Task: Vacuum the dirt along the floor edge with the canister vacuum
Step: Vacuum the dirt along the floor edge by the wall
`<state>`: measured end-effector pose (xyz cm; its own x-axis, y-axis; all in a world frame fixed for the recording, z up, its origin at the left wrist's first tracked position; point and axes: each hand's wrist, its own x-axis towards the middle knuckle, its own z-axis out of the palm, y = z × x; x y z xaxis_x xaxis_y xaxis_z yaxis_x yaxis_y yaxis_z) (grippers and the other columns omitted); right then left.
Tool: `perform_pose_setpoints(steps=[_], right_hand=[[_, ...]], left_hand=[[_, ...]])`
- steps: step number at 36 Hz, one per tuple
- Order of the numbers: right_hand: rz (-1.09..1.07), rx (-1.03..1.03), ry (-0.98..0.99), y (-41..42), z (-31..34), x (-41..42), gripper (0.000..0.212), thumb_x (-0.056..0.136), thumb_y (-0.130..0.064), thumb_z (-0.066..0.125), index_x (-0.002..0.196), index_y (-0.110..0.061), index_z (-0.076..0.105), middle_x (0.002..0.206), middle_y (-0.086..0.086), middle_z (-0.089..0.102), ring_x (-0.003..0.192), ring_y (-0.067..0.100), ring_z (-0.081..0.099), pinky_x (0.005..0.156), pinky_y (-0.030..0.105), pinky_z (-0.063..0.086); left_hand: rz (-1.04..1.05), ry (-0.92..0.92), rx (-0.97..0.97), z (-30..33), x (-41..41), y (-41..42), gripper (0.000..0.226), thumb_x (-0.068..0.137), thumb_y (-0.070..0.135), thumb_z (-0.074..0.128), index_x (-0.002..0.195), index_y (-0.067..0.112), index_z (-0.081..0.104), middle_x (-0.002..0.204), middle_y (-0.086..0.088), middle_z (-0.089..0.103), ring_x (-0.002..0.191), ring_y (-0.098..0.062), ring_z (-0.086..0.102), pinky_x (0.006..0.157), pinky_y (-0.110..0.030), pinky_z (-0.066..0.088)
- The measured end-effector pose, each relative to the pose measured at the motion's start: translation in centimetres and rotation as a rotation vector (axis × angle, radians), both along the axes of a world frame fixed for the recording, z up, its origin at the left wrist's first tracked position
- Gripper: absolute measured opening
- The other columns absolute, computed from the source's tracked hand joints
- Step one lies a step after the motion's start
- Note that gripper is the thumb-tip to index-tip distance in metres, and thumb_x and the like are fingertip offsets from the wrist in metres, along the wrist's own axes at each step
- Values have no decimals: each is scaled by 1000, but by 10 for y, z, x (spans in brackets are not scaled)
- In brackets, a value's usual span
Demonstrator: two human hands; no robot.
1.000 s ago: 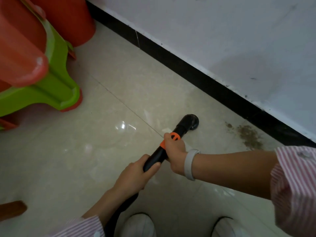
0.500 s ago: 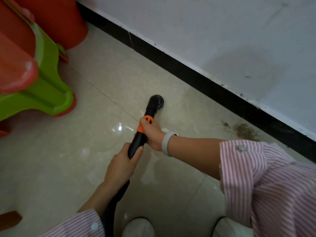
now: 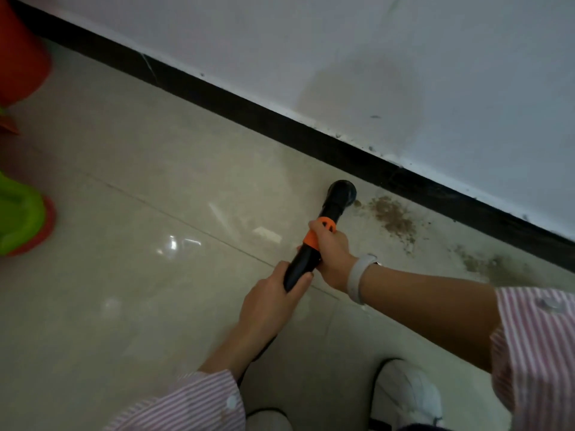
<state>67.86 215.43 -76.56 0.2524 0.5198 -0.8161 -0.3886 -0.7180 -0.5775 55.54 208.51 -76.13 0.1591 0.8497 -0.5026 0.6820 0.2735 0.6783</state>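
1. The right hand (image 3: 331,255) is clenched round the wand (image 3: 314,241) at its orange collar (image 3: 320,233), thumb over the top. The left hand (image 3: 273,298) grips the same wand lower down, at the black rear end where the hose (image 3: 253,357) leaves it.
2. The wand runs from the hands up and forward to the nozzle (image 3: 341,192), whose round mouth sits on or just above the floor, near the skirting (image 3: 311,138) and just beside the left end of the dirt (image 3: 393,217).
3. Handling, as I judge it: the wand is a stiff plastic tube, light enough to steer with the wrists. The two-hand hold suits it, the front hand aiming and the rear hand taking the drag of the soft hose. The collar gives the front hand a ridge to bear on, so a slip looks unlikely.
4. The dirt is a loose brown scatter lying close along the skirting. A second, fainter patch (image 3: 485,262) lies further right. Both look untouched, so the job seems barely begun here.
5. The floor (image 3: 140,213) is glossy pale tile with thin joints and bright glare, so the nozzle should slide easily.
6. Round about: a white wall (image 3: 404,57) with a dull stain above the black skirting, green and orange plastic (image 3: 21,222) at the left edge, striped sleeves, a pale wristband (image 3: 357,278) and a white shoe (image 3: 407,393) below.
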Motion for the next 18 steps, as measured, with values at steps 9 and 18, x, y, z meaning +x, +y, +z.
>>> perform_pose_setpoints(steps=[9, 18], right_hand=[[235, 112, 45, 51, -4, -71, 15, 89, -14, 61, 77, -13, 52, 74, 7, 53, 78, 27, 55, 88, 45, 51], [427, 101, -30, 66, 1, -127, 43, 83, -19, 70, 118, -1, 52, 95, 13, 58, 83, 26, 59, 88, 45, 54]], left_hand=[[314, 9, 100, -8, -42, 22, 37, 89, 64, 42, 98, 29, 52, 70, -2, 63, 64, -22, 63, 63, -39, 54], [417, -14, 126, -18, -83, 35, 39, 89, 60, 44, 102, 24, 53, 75, -4, 64, 66, -24, 63, 60, -36, 52]])
